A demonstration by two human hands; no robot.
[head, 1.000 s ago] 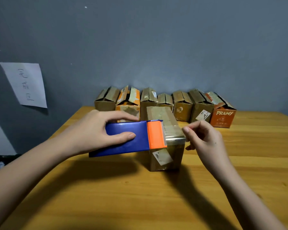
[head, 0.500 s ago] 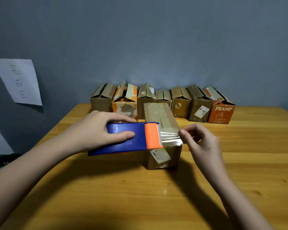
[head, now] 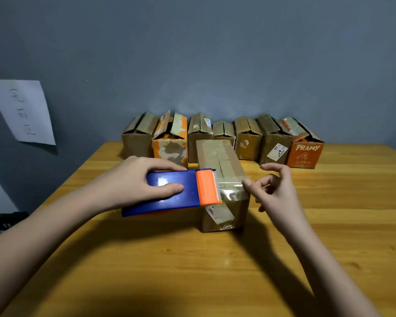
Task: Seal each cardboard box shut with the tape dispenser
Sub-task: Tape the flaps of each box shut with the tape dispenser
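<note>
A narrow cardboard box (head: 217, 154) stands near the middle of the wooden table (head: 192, 271), its top flaps closed. My left hand (head: 128, 181) grips the blue tape dispenser (head: 188, 199), whose orange head (head: 207, 187) lies across the near end of the box top. A strip of clear tape (head: 232, 191) runs from the head to the box's right edge. There the thumb of my right hand (head: 277, 195) presses the tape end against the edge; its other fingers are loosely curled and lifted off.
Several cardboard boxes (head: 247, 143) with flaps ajar line the back of the table against the grey wall, an orange one marked PRAMY (head: 304, 154) at the right end. A sheet of paper (head: 23, 110) hangs on the wall at left.
My right hand drew the tape end rightward over the box top to its right edge, then lifted the index finger off. The dispenser stayed at the box's left side.
</note>
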